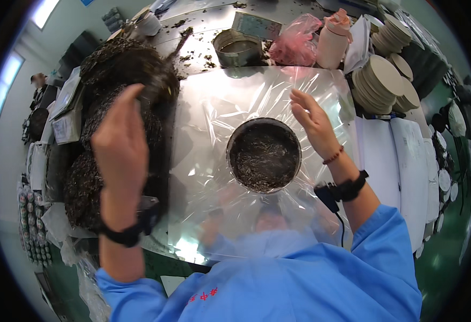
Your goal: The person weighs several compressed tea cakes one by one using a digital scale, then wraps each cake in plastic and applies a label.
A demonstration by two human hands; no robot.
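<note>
A round ring mould [298,145] rests on clear plastic film, filled with dark dried leaves [262,156] that look like loose tea. My right hand [315,121] hovers beside the mould's upper right, open and holding nothing, fingers stretched toward the far side. On the left, my left hand [121,140] is raised in front of a big heap of the same dark leaves [98,129]. It is blurred by motion, but its fingers look stretched out with nothing visible in them. A blurred dark patch of leaves shows just past its fingertips. The plastic film [203,161] spreads wrinkled beneath the mould.
Beyond the film stand an empty metal ring [238,51], a pink plastic bag [295,40] and a pink bottle [332,43]. Stacks of round pale discs [375,83] sit at the far right, above white sheets [402,161]. Loose leaf crumbs dot the far metal tabletop [198,32].
</note>
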